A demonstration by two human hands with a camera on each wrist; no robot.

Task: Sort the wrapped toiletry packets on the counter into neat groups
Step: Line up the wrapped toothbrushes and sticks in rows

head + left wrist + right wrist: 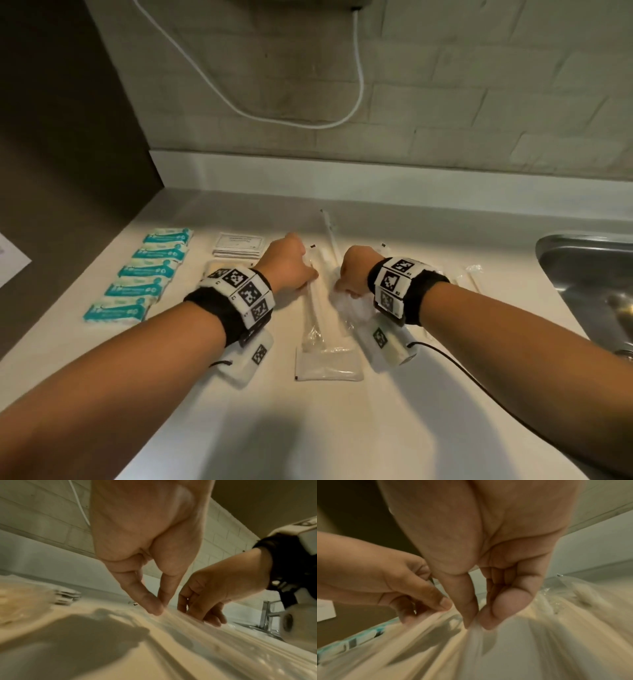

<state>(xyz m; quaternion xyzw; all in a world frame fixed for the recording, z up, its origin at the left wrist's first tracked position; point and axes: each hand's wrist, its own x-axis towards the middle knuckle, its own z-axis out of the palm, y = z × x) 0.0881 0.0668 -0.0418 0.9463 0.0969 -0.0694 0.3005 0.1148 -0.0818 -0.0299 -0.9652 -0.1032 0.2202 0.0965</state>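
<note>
Several long clear-wrapped packets (313, 315) lie in a bundle at the middle of the white counter (376, 428). My left hand (310, 277) pinches the left side of the bundle between thumb and forefinger (161, 607). My right hand (337, 286) pinches crinkled clear wrapping on the right side (474, 624). I cannot tell whether both hold the same packet. A flat white sachet (327, 368) lies across the bundle's near end. Teal packets (147, 270) form a row at the left, beside a stack of white square sachets (238, 244).
A steel sink (582, 274) with a tap (267, 614) is at the right. One long packet (329, 229) lies near the back wall and another (474, 274) beside the sink. A cream packet (219, 265) sits under my left wrist. A white cable (308, 125) hangs on the wall.
</note>
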